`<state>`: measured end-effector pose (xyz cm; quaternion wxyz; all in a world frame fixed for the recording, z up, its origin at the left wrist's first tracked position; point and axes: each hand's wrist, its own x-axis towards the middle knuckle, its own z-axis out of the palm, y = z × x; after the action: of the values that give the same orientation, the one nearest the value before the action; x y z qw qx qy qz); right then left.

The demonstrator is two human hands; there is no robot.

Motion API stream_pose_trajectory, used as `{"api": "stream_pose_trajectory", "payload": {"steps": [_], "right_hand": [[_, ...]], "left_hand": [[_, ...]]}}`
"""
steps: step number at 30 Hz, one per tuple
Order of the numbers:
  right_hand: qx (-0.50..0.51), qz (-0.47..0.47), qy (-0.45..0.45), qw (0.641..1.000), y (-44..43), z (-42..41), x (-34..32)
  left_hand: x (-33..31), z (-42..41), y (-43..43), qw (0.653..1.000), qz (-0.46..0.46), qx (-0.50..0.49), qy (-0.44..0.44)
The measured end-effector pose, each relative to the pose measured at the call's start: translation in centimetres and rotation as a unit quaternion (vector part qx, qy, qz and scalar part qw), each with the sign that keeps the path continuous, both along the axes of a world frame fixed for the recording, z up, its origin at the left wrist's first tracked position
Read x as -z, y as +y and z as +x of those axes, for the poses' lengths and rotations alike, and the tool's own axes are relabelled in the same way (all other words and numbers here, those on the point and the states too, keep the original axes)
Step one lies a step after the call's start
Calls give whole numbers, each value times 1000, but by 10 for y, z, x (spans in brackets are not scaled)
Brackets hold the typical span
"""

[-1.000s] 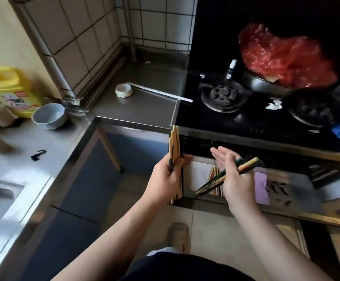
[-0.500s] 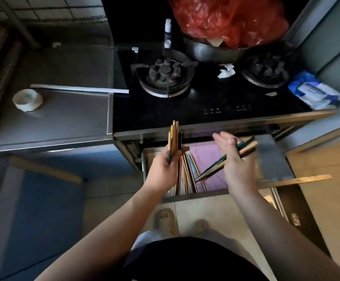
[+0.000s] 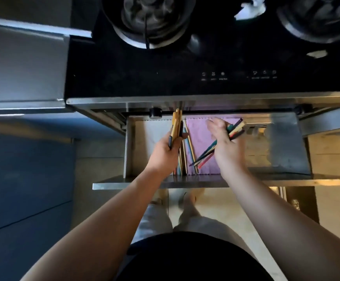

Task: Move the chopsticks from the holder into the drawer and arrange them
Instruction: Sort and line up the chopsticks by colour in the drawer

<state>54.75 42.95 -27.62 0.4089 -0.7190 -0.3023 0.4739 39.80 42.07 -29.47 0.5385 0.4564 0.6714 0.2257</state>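
A black gas hob [image 3: 185, 74] fills the top of the kitchen scene, and beneath its steel edge an open drawer [image 3: 287, 151] stands pulled out toward a person leaning over it. A pink liner [image 3: 200, 142] covers the middle of the drawer floor. The left hand [image 3: 166, 151] is clenched around an upright bundle of yellow and dark chopsticks [image 3: 176, 126], held over the drawer's left part, tips toward the hob. The right hand [image 3: 226, 145] pinches a smaller slanted bunch of coloured chopsticks [image 3: 205, 154], its fingers partly spread, the lower ends hanging just over the liner. A few laid chopsticks [image 3: 189, 151] already rest lengthwise in the drawer along the liner's left edge, roughly parallel. The holder is not in view. By the look of it, the job stands about midway: the sticks are out of the holder and some are stowed, but both handfuls remain to be set down and lined up beside those already in place.
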Motion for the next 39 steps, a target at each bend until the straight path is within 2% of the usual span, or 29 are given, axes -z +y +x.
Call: {"api": "stream_pose_trajectory", "payload": {"steps": [3, 10, 17, 20, 25, 27, 30, 33, 37, 39], "right_hand": [[-29, -29, 12, 999, 13, 1, 48], [-22, -75, 44, 996, 34, -9, 160], [-103, -152, -1, 983, 58, -24, 243], [-119, -175, -24, 977, 71, -30, 268], [-142, -229, -25, 963, 80, -42, 296], [-170, -242, -84, 952, 75, -41, 305], [-244, -245, -245, 906, 67, -26, 315], [-259, -225, -275, 898, 63, -12, 309], [-266, -199, -329, 884, 57, 12, 300], [-272, -196, -328, 883, 52, 21, 300]], "left_hand": [[42, 9, 7, 999, -20, -15, 32], [151, 5, 19, 995, -75, -56, 32], [240, -9, 39, 989, -123, -83, 10], [259, -15, 49, 988, -142, -63, 17], [281, -25, 51, 982, -149, 23, 115], [284, -28, 50, 980, -143, 31, 136], [284, -34, 48, 974, -137, 16, 179], [285, -41, 46, 973, -135, 1, 186], [283, -51, 41, 965, -98, 15, 242], [281, -51, 38, 963, -77, 34, 257]]}}
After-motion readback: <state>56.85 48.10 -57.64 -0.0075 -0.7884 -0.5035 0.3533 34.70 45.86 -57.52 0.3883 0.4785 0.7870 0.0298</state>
